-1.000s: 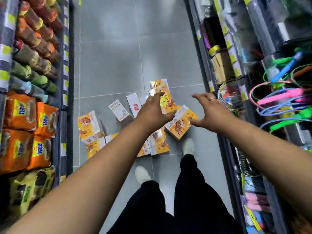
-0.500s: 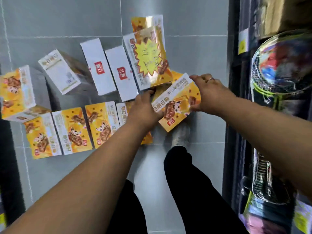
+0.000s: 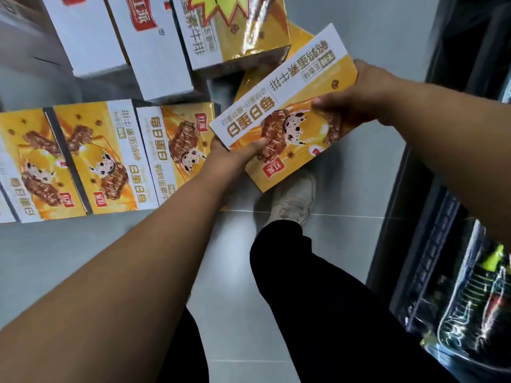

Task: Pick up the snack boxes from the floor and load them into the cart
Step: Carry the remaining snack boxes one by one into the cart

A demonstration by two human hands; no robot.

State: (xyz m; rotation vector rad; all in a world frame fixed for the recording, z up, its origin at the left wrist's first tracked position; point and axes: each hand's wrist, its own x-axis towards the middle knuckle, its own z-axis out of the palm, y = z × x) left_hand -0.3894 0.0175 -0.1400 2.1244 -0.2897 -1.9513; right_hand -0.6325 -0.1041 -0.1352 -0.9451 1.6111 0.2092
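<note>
Now lifts off the floor pile (image 3: 110,161) a yellow-and-white rectangular cardboard snack box (image 3: 293,106), at the pile's right, left hand (image 3: 232,156) pinching its near corner, right hand (image 3: 359,95) gripping the far end; likely light, stiff, fine by its ends.

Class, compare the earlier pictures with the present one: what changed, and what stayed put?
Both hands, open and reaching a second ago, closed in: the left hand and right hand now grip opposite ends of one yellow snack box. The other boxes stay on the floor.

Held box (image 3: 290,106) right of floor boxes (image 3: 91,158)
</note>
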